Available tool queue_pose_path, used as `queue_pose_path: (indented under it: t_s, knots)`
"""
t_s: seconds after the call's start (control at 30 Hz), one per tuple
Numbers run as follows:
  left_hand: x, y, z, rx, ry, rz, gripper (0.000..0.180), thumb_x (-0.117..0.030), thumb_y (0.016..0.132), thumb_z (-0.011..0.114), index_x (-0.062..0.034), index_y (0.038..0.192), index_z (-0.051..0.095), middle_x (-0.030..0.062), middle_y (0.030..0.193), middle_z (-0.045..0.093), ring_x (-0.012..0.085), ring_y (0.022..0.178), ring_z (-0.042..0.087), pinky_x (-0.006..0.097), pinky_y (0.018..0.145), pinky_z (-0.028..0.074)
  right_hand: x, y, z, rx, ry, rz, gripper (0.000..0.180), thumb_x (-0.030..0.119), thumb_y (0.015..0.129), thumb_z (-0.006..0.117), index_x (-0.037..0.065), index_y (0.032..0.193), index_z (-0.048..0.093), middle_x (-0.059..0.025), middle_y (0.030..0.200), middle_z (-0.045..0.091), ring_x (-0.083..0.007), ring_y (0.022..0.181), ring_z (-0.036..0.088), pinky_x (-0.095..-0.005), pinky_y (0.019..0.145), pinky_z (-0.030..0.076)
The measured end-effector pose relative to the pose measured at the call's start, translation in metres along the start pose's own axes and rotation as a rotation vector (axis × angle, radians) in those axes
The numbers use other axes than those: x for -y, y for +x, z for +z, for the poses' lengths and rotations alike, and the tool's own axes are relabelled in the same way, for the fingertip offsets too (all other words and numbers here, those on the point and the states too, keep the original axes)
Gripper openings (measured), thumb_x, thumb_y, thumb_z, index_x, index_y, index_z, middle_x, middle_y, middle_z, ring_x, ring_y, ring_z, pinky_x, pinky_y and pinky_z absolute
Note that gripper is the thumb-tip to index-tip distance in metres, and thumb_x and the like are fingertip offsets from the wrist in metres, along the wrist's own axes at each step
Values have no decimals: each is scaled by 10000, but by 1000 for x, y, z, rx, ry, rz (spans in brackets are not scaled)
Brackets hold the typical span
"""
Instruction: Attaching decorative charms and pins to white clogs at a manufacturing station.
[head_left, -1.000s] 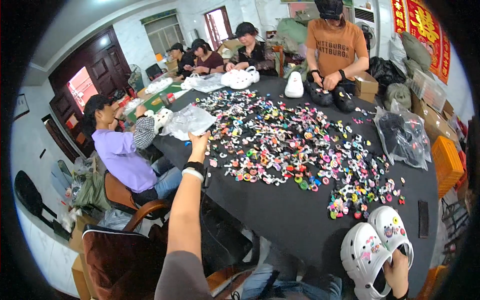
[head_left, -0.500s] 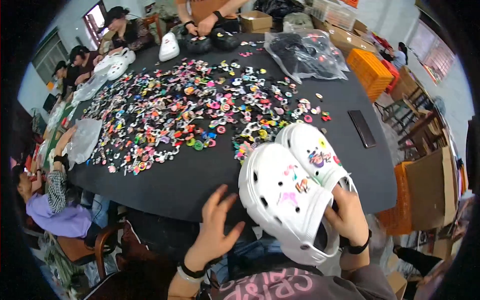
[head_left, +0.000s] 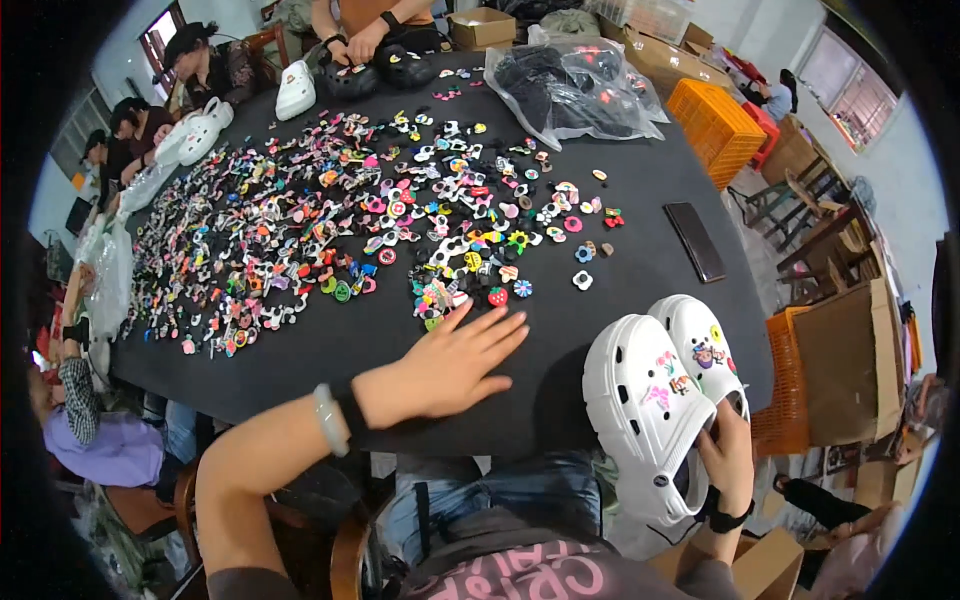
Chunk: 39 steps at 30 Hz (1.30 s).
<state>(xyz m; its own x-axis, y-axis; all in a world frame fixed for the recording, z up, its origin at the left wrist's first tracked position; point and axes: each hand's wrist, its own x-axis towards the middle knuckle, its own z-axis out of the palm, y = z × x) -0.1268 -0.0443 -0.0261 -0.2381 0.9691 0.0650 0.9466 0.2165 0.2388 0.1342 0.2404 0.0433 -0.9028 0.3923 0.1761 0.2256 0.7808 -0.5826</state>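
With fingers stretched out, my left hand (head_left: 440, 365) lies open over the black table (head_left: 540, 390), its fingertips at the near edge of a wide spread of small colourful shoe charms (head_left: 300, 215). A strawberry charm (head_left: 498, 297) and a blue flower charm (head_left: 522, 288) are just beyond those fingertips. At the table's near right edge, my right hand (head_left: 729, 455) grips a pair of white clogs (head_left: 640, 375) at their heel openings. Several charms, pink, yellow and multicoloured, are fixed to the clogs' tops. The right fingertips are partly hidden inside the shoes.
A dark phone (head_left: 694, 242) lies at the right. At the far side are a clear bag of dark items (head_left: 570, 90) and a co-worker's hands on black clogs (head_left: 350, 80). More people sit along the left. Orange crates (head_left: 715, 130) stand past the right edge.
My right hand has carried the white clogs right and towards me, off the middle of the table. My left hand has moved forward to the edge of the charms.
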Motion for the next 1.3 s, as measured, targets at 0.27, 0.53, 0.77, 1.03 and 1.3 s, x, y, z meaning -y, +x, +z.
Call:
queue_pose_path:
  t_s: [0.27, 0.53, 0.77, 1.03, 1.3]
  knots:
    - [101, 49, -22, -47, 518, 14, 511, -286, 908, 585, -172, 1398, 495, 86, 1472, 446, 287, 1381, 387, 581, 1111, 280, -13, -4, -2, 160, 103, 174, 380, -14, 749, 638, -46, 1125, 592, -262, 905, 649, -437, 827, 639, -424, 724, 505]
    - [223, 17, -87, -481, 634, -582, 489, -184, 867, 604, -135, 1350, 548, 198, 1420, 475, 400, 1240, 486, 528, 1033, 379, -19, -3, -4, 156, 140, 49, 370, 1, 726, 645, -51, 1087, 587, -246, 842, 627, -444, 798, 616, -454, 708, 485]
    - [18, 179, -22, -78, 157, 138, 540, -262, 901, 626, -66, 1381, 476, 154, 1465, 438, 315, 1368, 397, 493, 1142, 279, -28, -7, -9, 186, 142, 111, 422, -8, 727, 626, -32, 1147, 593, -251, 905, 645, -437, 861, 628, -437, 753, 491]
    - [65, 178, 9, -86, 399, 109, 492, -311, 989, 475, -169, 1456, 412, 133, 1456, 440, 304, 1345, 430, 531, 1102, 315, -28, -11, -4, 223, 127, 118, 400, 18, 756, 635, -29, 1149, 585, -260, 935, 651, -438, 893, 628, -439, 783, 496]
    - [176, 91, -36, 17, 573, -236, 472, -337, 991, 467, -293, 1459, 422, 72, 1494, 415, 301, 1388, 369, 583, 1136, 229, -27, -6, -6, 203, 126, 51, 392, 23, 760, 636, -32, 1144, 575, -252, 911, 658, -441, 866, 633, -456, 765, 498]
